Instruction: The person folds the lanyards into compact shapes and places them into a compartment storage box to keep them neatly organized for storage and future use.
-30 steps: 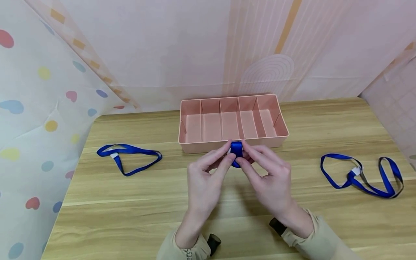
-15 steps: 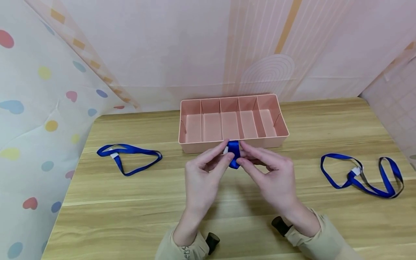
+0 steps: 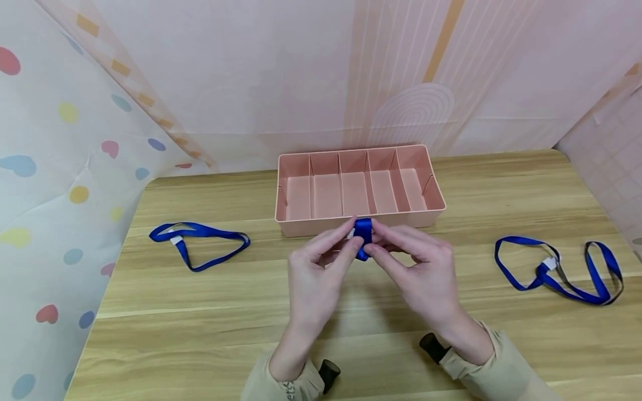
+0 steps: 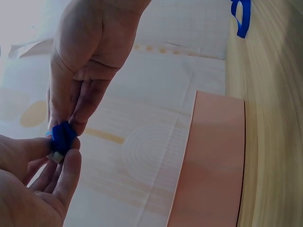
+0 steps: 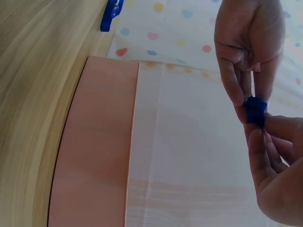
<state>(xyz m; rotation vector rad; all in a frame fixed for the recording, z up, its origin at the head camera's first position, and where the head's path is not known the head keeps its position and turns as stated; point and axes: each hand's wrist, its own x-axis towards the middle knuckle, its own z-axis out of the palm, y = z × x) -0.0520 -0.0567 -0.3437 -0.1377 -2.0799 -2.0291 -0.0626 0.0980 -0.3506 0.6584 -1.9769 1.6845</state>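
Observation:
Between both hands is a blue lanyard [image 3: 363,236], rolled or folded into a small compact bundle, with a bit of white clip showing at its left side. My left hand [image 3: 318,273] pinches its left edge between thumb and fingers. From the other side, my right hand [image 3: 423,273] pinches the right edge. In the left wrist view the bundle [image 4: 62,137] is raised above the table level, its white piece pointing down toward the left fingers. The right wrist view shows the same blue bundle [image 5: 255,111] caught between the two sets of fingertips.
A pink box [image 3: 360,223] with several compartments stands behind the hands, near the backdrop. One blue lanyard [image 3: 215,231] lies looped on the wooden table [image 3: 200,334] at left, another lanyard [image 3: 521,239] at right. Patterned cloth [image 3: 225,67] hangs behind and at the sides.
The hands keep pinching the bundle and shift only slightly, a little left and then back right. Both lanyards on the table and the box stay put.

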